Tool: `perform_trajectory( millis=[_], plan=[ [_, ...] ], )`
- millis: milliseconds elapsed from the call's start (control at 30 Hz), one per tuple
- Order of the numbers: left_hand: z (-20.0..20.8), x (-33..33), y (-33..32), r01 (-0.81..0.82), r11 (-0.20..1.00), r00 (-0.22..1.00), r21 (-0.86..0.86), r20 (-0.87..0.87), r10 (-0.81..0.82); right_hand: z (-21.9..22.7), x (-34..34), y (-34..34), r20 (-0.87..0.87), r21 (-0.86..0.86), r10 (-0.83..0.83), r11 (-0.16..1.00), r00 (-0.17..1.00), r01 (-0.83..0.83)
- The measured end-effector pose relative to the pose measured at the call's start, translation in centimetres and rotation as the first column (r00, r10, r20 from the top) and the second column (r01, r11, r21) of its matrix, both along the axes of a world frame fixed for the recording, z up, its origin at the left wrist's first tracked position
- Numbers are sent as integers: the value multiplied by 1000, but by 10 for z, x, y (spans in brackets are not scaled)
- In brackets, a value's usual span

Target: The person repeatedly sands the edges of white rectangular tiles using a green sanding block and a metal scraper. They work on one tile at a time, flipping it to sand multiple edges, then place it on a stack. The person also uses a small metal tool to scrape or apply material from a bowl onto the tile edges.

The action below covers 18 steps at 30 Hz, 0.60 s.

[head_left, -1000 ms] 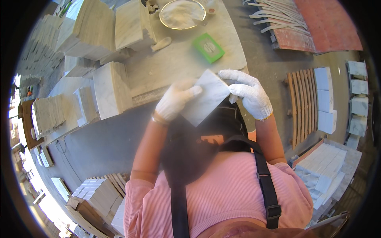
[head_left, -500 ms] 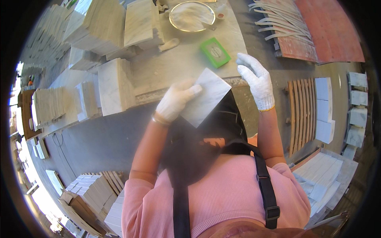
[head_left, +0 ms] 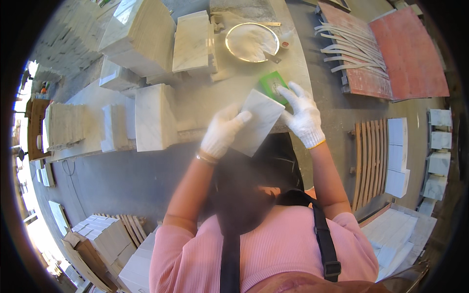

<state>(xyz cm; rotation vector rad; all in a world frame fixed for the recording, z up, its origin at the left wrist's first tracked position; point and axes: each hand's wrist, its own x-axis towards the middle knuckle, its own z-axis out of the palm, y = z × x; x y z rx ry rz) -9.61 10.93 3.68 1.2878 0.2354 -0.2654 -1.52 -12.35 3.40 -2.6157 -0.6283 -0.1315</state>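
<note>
A white-gloved left hand [head_left: 222,131], mine, is closed on the left edge of a square white marble tile [head_left: 258,122] with grey veins, its thumb lying on the upper face. The tile is held tilted in front of the bench's near edge. My right hand [head_left: 304,115], also in a white knit glove, is at the tile's right corner with thumb and fingers apart. Its fingertips overlap a bright green block [head_left: 272,84] lying on the bench; whether they touch it I cannot tell.
Stacked marble tiles [head_left: 154,117] stand along the left of the dusty bench [head_left: 195,107]. Behind the green block is a round metal-rimmed pan [head_left: 229,49] of white powder with a scraper. Pale strips on a red board [head_left: 359,73] and a wooden pallet [head_left: 371,161] are at right.
My right hand has come in from the right to the tile's corner and the green block. The left hand still holds the tile. The whole view has shifted slightly.
</note>
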Motion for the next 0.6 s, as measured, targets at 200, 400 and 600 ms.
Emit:
perform_trajectory(
  millis=[200, 400, 600],
  plan=[
    [2, 21, 11, -64, 998, 998, -19, 23, 65, -22, 5, 15, -28, 24, 132, 991, 991, -132],
    [12, 43, 12, -107, 991, 993, -86, 41, 111, -29, 8, 46, -124, 169, 335, 935, 934, -312],
    [10, 62, 13, -123, 986, 992, -115, 14, 125, -3, 34, 15, -133, 273, 252, 939, 959, -209]
  ],
)
